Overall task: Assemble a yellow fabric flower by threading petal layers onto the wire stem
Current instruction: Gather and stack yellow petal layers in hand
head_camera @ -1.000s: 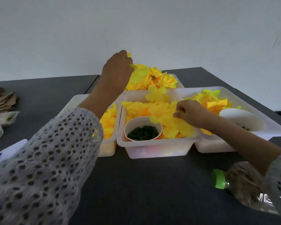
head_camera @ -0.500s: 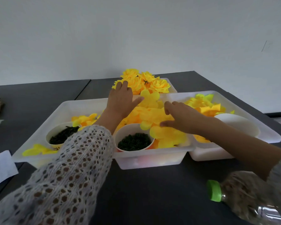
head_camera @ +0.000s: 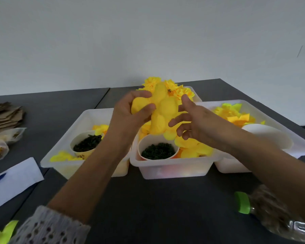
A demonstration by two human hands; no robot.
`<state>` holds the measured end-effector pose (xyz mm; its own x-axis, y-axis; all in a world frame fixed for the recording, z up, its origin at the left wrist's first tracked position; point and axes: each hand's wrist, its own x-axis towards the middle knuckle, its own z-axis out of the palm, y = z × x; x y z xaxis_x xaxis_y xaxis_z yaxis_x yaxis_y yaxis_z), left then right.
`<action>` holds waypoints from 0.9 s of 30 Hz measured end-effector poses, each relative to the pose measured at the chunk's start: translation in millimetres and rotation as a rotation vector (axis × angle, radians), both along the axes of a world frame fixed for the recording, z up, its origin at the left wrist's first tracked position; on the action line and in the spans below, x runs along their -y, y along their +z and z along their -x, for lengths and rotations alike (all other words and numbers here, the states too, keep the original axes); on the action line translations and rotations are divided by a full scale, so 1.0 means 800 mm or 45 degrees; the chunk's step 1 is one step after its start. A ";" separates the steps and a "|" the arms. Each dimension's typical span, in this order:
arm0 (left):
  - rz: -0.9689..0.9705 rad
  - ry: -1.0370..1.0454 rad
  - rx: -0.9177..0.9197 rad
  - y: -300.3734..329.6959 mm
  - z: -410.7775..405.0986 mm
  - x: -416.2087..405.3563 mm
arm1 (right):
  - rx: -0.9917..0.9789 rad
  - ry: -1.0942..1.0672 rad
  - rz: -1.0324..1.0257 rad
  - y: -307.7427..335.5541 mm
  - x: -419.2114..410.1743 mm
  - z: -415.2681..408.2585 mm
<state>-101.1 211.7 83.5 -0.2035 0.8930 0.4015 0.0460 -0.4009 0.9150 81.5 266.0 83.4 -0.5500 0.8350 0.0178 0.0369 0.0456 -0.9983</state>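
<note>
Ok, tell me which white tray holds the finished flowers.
The back tray, behind the hands: it holds whole yellow flowers. The three front trays hold loose petals and cups.

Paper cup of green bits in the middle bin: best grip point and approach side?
Grip the paper cup by its rim, coming straight down. It stands upright and open-topped, wedged against the middle bin front wall with loose petals crowding its right; its sides are mostly buried, so a side approach looks blocked.
</note>
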 end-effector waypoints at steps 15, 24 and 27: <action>0.315 0.211 -0.356 -0.021 -0.002 0.058 | -0.046 0.198 0.077 -0.040 0.057 0.000; 0.103 0.387 -0.731 -0.035 -0.008 0.068 | 0.048 0.184 -0.135 -0.047 0.070 -0.002; -0.164 0.522 -1.110 -0.039 -0.016 0.082 | -0.007 0.178 -0.136 -0.048 0.073 -0.004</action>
